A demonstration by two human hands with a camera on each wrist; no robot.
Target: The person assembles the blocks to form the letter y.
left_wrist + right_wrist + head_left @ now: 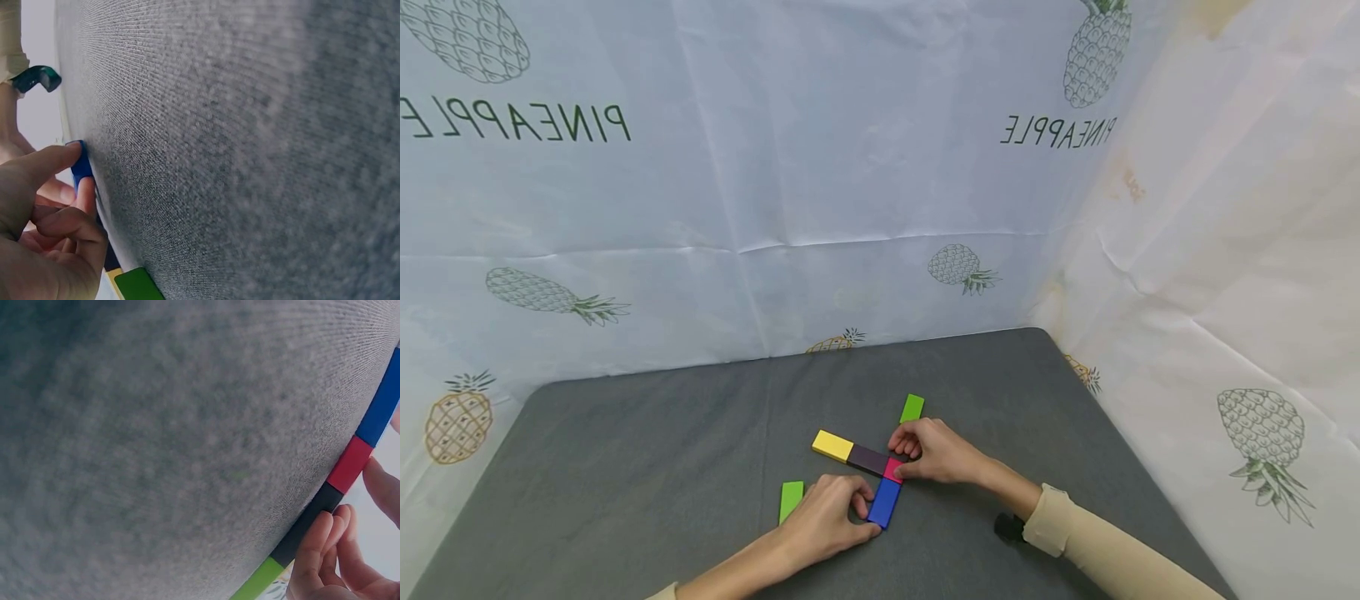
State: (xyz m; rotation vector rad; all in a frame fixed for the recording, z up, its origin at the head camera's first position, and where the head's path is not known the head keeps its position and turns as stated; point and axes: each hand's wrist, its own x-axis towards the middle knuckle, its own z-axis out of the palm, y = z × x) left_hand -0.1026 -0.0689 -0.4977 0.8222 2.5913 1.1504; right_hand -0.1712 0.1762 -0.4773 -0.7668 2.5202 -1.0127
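Note:
My left hand [826, 518] holds the blue block [885, 503] between thumb and fingers. A short red block [892, 469] lies against the blue one's far end. My right hand [942, 452] has its thumb at the red block's edge and its curled fingers on a black block [304, 530]. Much of that black block is covered by the hand in the head view. Beyond the right fingers lies a green block [912, 407], in line with the black one in the right wrist view. Another dark block [868, 460] runs left from the red one to a yellow block [832, 446].
A second green block [791, 499] lies left of the left hand, partly hidden by it. Dark grey cloth [647, 475] covers the table. A white curtain [850, 167] with pineapple prints stands behind and at the sides. A black device [1009, 528] sits under the right wrist.

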